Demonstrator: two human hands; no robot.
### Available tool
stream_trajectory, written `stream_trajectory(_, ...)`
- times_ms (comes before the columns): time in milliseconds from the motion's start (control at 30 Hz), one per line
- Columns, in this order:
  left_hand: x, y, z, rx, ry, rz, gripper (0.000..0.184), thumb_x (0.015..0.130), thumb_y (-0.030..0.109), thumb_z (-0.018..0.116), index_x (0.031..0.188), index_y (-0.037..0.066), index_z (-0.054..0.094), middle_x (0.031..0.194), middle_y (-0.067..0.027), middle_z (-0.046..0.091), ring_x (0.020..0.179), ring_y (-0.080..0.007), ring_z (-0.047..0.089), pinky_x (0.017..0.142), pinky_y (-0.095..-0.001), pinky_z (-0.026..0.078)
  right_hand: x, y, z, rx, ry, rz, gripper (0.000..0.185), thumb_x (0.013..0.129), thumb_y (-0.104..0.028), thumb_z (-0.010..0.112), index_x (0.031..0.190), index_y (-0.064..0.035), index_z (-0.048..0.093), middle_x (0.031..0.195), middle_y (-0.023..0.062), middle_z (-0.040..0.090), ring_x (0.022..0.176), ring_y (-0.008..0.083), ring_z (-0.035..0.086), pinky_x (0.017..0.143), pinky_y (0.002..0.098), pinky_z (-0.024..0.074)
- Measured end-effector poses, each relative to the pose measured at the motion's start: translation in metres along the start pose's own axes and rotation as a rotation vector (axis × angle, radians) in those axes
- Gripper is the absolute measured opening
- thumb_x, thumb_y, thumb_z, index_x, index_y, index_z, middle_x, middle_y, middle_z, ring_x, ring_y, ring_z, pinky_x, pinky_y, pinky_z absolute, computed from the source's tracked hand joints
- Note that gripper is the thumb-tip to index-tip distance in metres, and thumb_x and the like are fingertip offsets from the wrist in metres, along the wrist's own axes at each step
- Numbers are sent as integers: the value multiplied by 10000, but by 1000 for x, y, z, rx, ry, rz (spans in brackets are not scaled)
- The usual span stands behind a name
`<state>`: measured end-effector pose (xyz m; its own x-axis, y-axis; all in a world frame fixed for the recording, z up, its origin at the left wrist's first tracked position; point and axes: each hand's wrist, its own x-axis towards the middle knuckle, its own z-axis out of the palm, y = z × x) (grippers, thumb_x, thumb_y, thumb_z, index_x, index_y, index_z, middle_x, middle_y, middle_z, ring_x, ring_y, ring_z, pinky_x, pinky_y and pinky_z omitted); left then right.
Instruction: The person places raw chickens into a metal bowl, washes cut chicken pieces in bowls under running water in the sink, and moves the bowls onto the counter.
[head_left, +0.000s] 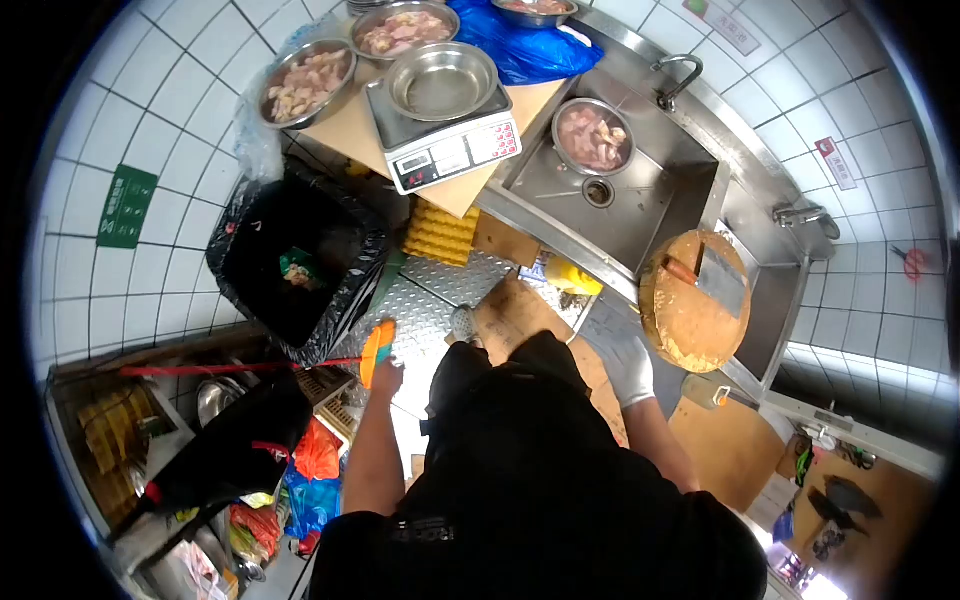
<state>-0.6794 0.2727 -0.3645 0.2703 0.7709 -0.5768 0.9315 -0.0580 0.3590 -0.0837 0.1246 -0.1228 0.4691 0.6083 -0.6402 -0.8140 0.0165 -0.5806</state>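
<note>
Head view: white-tiled walls [80,170] surround a steel sink [655,200], a tabletop [345,132] with a scale [450,152], and a black-lined bin [345,312]. Both arms [375,450] reach down; near the bin, the left hand [386,376] grips an orange-and-green item [374,348]; whether the gloved right hand [630,368] is closed, I cannot tell. The green sign [127,207] bears illegible lettering.

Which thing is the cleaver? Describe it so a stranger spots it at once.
Start at the steel sink unit and find the thick, round chopping block at its front edge, just beyond the gloved right hand. The cleaver lies flat on that block. Its broad, four-sided grey blade and reddish-brown handle set it apart from the round bowl of meat nearby.
</note>
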Motion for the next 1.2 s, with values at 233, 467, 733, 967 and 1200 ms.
stream_trajectory(233, 45, 65, -172, -408, 167, -187, 383, 892, 298, 611, 1157, 24, 651, 1087, -237, 690, 1017, -415, 659, 861, -468, 533, -2, -2, 176, -441, -38, -105, 556, 1029, -329, 521, 1486, -40, 390, 1426, 161, 495, 1248, 290, 547, 1069, 401, 420)
stream_trajectory(467, 43, -47, -76, 176, -64, 147, 437, 892, 334, 640, 1165, -6, 626, 1179, -246, 655, 1129, -428, 607, 950, -454, 498, 95, -50, 235, -464, -26, -362, 530, 1020, -254, 543, 1473, -14, 407, 1357, 171, 556, 1208, 290, 593, 1046, 402, 450)
stream_trajectory(733, -45, 73, -131, 38, -304, -276, 384, 886, 308, 589, 1028, -38, 673, 1071, -286, 672, 1061, -415, 646, 901, -477, 499, 273, -99, 252, -169, 146, -235, 389, 965, -139, 609, 1320, -2, 528, 1076, 94, 649, 888, 166, 655, 741, 297, 536)
stream_trajectory(967, -31, 145, -147, -214, -92, -291, 381, 894, 176, 643, 1192, -58, 609, 1019, -223, 707, 975, -325, 696, 842, -386, 542, 471, -188, 214, -338, 285, -598, 525, 918, -201, 685, 1379, -8, 521, 1132, 81, 642, 868, 156, 626, 768, 279, 509)
stream_trajectory(1200, 75, 362, -235, -299, -22, -102, 342, 953, 147, 575, 1239, -38, 604, 1129, -214, 686, 1015, -319, 689, 862, -385, 548, 498, -286, 256, -1343, 468, -882, 485, 855, -377, 730, 1199, -37, 686, 1007, 194, 711, 951, 340, 669, 908, 410, 502)
